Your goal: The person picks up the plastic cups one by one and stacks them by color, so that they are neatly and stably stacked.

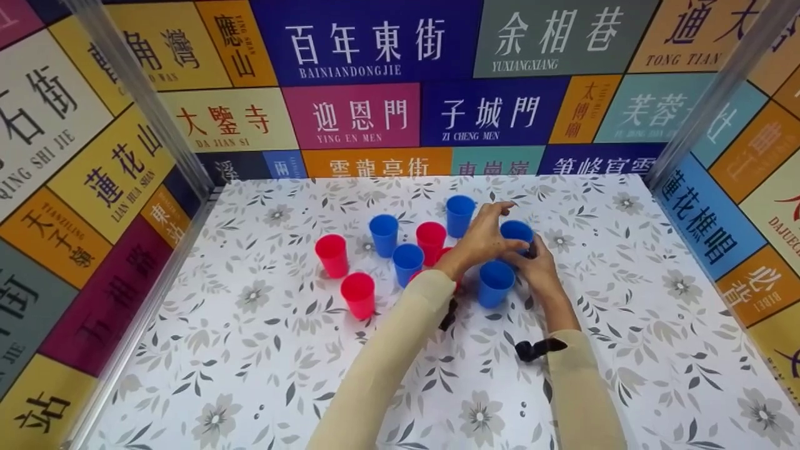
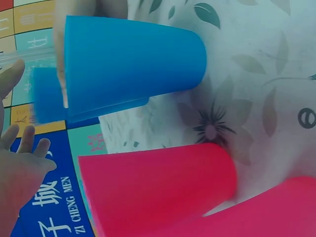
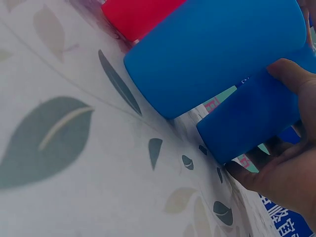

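My right hand (image 1: 539,265) grips a blue cup (image 1: 515,230) at the right of the group, thumb on one side and fingers on the other. That gripped cup (image 3: 252,118) is tilted in the right wrist view, its base close to the table. Just in front stands another blue cup (image 1: 496,289). Over the cups my left hand (image 1: 482,240) reaches toward the gripped cup's rim, fingers spread and holding nothing. In the left wrist view its fingers (image 2: 27,140) are apart from the nearby blue cup (image 2: 133,59) and red cup (image 2: 158,187).
Left of the hands stand red cups (image 1: 331,256) and blue cups (image 1: 384,235), several of each, upright; my left forearm partly hides some. A blue cup (image 1: 460,215) stands behind my left hand. Printed panels (image 1: 362,44) wall in the flower-patterned table (image 1: 262,369).
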{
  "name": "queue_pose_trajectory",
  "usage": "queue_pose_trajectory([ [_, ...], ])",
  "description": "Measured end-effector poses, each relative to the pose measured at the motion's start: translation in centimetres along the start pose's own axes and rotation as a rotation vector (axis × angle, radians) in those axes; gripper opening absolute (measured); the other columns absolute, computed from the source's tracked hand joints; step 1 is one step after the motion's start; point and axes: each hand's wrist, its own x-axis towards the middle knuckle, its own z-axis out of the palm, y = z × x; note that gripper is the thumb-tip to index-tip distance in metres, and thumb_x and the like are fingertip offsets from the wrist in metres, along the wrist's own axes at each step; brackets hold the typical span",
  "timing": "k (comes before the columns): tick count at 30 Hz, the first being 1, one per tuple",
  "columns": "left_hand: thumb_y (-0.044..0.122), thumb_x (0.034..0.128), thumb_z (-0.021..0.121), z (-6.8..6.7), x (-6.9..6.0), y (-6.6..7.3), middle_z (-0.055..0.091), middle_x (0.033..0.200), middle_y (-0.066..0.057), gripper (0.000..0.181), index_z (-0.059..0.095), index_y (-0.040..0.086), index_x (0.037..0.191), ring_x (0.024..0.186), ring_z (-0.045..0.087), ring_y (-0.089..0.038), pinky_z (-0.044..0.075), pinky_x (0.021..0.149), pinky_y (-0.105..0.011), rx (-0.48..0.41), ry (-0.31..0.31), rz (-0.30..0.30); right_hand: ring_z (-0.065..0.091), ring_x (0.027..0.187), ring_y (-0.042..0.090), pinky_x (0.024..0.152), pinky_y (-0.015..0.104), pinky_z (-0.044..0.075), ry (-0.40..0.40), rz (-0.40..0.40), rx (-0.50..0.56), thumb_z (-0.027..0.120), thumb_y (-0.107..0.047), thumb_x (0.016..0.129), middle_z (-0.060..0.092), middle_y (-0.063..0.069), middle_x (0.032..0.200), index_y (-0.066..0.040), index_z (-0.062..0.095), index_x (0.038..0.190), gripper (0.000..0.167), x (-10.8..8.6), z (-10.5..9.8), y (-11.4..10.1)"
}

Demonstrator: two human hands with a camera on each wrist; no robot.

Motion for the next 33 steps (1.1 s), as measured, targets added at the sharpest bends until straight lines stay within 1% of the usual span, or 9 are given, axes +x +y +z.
queue_pose_trajectory([
  [5,0.035,0.0836,0.081,-0.8,-0.2,-0.1,0.053,0.141,-0.005,0.081,0.04,0.018,0.152,0.129,0.05,-0.017,0.042,0.114,-0.027,-0.034,0.016,0.012,0.043,0.142,0.027,0.12,0.039,0.034,-0.025,0.007,-0.016,0.074,-0.03,0.091,0.043,0.015,0.156,-0.016,0.028,0.158,0.083,-0.2,0.1,-0.2],
  [9,0.034,0.0849,0.08,-1.3,-0.7,-0.4,0.053,0.142,-0.005,0.08,0.04,0.019,0.152,0.131,0.05,-0.018,0.043,0.114,-0.031,-0.075,0.033,0.025,0.042,0.142,0.027,0.12,0.041,0.034,-0.029,0.011,0.001,0.075,-0.032,0.09,0.042,0.014,0.156,-0.018,0.028,0.158,0.084,-0.3,0.2,-0.2],
  [14,0.033,0.0854,0.08,-1.7,-1.5,-0.8,0.052,0.143,-0.006,0.079,0.04,0.02,0.152,0.133,0.049,-0.019,0.043,0.114,-0.034,-0.089,0.046,0.063,0.04,0.144,0.028,0.122,0.044,0.032,-0.008,0.025,-0.022,0.076,-0.034,0.089,0.041,0.015,0.157,-0.017,0.029,0.158,0.085,-0.4,-0.1,0.0],
  [17,0.034,0.0851,0.08,-2.3,-2.0,-0.9,0.052,0.143,-0.005,0.079,0.041,0.021,0.152,0.134,0.048,-0.019,0.043,0.114,-0.036,-0.104,0.059,0.076,0.041,0.143,0.03,0.122,0.044,0.031,0.003,0.029,-0.017,0.077,-0.035,0.088,0.042,0.016,0.156,-0.015,0.031,0.156,0.085,-0.3,-0.2,0.1],
  [21,0.035,0.0853,0.08,-3.6,-2.7,-1.0,0.049,0.143,-0.005,0.077,0.041,0.022,0.151,0.135,0.046,-0.018,0.043,0.114,-0.038,-0.108,0.062,0.09,0.041,0.144,0.031,0.123,0.046,0.03,0.004,0.032,-0.028,0.078,-0.039,0.086,0.043,0.017,0.156,-0.016,0.032,0.156,0.087,-0.2,-0.1,0.2],
  [25,0.034,0.0865,0.079,-5.0,-3.4,-1.5,0.048,0.144,-0.006,0.076,0.041,0.021,0.151,0.136,0.046,-0.022,0.042,0.115,-0.042,-0.114,0.066,0.115,0.038,0.146,0.032,0.123,0.049,0.028,-0.005,0.032,-0.05,0.078,-0.041,0.086,0.041,0.017,0.157,-0.017,0.03,0.157,0.089,-0.2,-0.1,0.1],
  [28,0.034,0.0864,0.079,-6.1,-3.8,-2.0,0.051,0.144,-0.009,0.077,0.041,0.017,0.151,0.137,0.047,-0.027,0.041,0.116,-0.046,-0.18,0.084,0.111,0.036,0.147,0.033,0.124,0.049,0.026,-0.013,0.034,-0.057,0.077,-0.041,0.087,0.039,0.018,0.158,-0.017,0.027,0.158,0.09,-0.2,-0.1,0.0],
  [31,0.034,0.0867,0.078,-7.4,-4.3,-2.4,0.053,0.143,-0.008,0.076,0.042,0.016,0.151,0.137,0.048,-0.025,0.039,0.118,-0.046,-0.247,0.108,0.085,0.034,0.148,0.033,0.125,0.049,0.025,-0.009,0.042,-0.071,0.077,-0.04,0.087,0.037,0.018,0.159,-0.017,0.025,0.159,0.091,-0.3,-0.1,-0.2],
  [33,0.032,0.0863,0.079,-8.3,-4.6,-2.8,0.054,0.142,-0.009,0.075,0.044,0.014,0.15,0.137,0.048,-0.024,0.039,0.118,-0.045,-0.273,0.137,0.075,0.034,0.148,0.032,0.125,0.048,0.025,-0.006,0.04,-0.069,0.077,-0.038,0.087,0.037,0.018,0.159,-0.016,0.026,0.159,0.091,-0.3,-0.1,-0.2],
])
